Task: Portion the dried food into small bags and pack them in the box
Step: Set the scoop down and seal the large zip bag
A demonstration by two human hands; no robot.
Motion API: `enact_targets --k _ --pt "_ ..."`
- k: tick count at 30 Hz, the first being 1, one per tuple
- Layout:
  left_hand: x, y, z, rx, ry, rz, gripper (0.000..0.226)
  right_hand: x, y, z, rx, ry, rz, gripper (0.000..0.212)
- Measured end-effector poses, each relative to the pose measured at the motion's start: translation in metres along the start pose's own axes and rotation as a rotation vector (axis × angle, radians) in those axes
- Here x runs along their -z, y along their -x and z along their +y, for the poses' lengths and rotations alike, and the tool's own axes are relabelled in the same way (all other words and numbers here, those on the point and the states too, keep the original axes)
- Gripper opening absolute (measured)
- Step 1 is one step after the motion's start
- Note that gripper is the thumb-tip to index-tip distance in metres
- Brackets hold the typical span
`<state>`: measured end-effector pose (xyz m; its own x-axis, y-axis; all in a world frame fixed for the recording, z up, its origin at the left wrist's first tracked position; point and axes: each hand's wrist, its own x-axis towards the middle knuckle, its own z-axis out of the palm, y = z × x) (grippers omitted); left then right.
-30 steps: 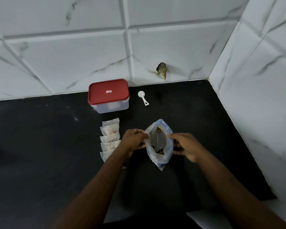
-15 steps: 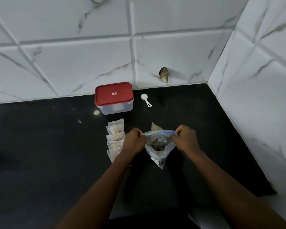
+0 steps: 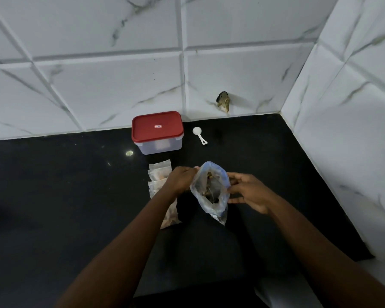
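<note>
Left hand [image 3: 182, 180] pinches the bag [image 3: 220, 207] by its rim and right hand [image 3: 249, 192] brackets the opposite edge, grip unclear. The hands are apart, likely spreading the mouth to reach the dried food [image 3: 210, 186]. Small bags [image 3: 159, 167] wait at nine o'clock, the scoop [image 3: 199, 134] at twelve and the lidded box [image 3: 157, 132] at eleven.
</note>
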<state>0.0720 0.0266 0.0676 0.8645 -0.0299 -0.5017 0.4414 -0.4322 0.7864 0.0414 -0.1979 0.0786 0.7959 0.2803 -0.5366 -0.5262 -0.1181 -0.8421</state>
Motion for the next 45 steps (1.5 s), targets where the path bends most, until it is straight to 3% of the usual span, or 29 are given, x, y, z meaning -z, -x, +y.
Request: enact_targets --k 4,7,11,15,16,18,21,24,26,28,32,39,42,45 --pt "0.011 -0.002 0.008 0.073 0.158 -0.182 0.033 0.000 0.001 -0.003 0.036 0.021 0.071 0.041" --pt "0.018 0.001 0.012 0.123 0.140 -0.319 0.028 0.002 -0.004 -0.004 0.036 0.262 0.184 0.040" --pt "0.019 -0.005 0.014 -0.019 -0.089 -0.084 0.008 0.004 -0.008 -0.011 0.062 0.542 0.393 0.027" --pt "0.015 -0.008 0.008 -0.184 -0.424 0.135 0.009 0.001 -0.015 -0.009 0.141 0.772 0.565 0.012" --pt "0.013 -0.006 0.007 -0.202 -0.446 0.172 0.009 0.000 -0.019 -0.007 0.118 0.777 0.572 0.007" --pt "0.011 -0.006 0.005 -0.233 -0.491 0.235 0.010 -0.002 -0.020 -0.006 -0.022 0.663 0.545 0.021" --pt "0.010 -0.011 0.001 -0.222 -0.458 0.193 0.009 -0.004 -0.012 -0.007 -0.278 0.245 0.360 0.034" --pt "0.013 -0.012 0.000 -0.179 -0.345 0.114 0.013 -0.001 -0.007 -0.002 -0.234 0.037 0.192 0.028" --pt "0.015 -0.011 0.005 -0.135 -0.287 0.046 0.028 0.000 -0.005 0.000 -0.158 -0.053 0.204 0.027" --pt "0.019 -0.012 0.010 -0.095 -0.218 -0.011 0.024 0.002 -0.004 -0.001 -0.115 -0.131 0.262 0.027" --pt "0.031 -0.017 0.012 -0.061 -0.143 0.008 0.008 0.005 0.000 -0.008 -0.018 0.009 0.374 0.022" --pt "0.027 -0.019 0.006 -0.090 -0.392 0.230 0.010 0.009 -0.012 -0.009 0.315 0.841 0.711 0.015" --pt "0.022 -0.016 0.006 -0.086 -0.401 0.317 0.014 0.001 -0.013 -0.012 0.197 0.716 0.679 0.015" --pt "0.024 -0.010 0.008 -0.027 -0.246 0.238 0.020 -0.003 -0.009 -0.021 -0.041 0.252 0.546 0.021"
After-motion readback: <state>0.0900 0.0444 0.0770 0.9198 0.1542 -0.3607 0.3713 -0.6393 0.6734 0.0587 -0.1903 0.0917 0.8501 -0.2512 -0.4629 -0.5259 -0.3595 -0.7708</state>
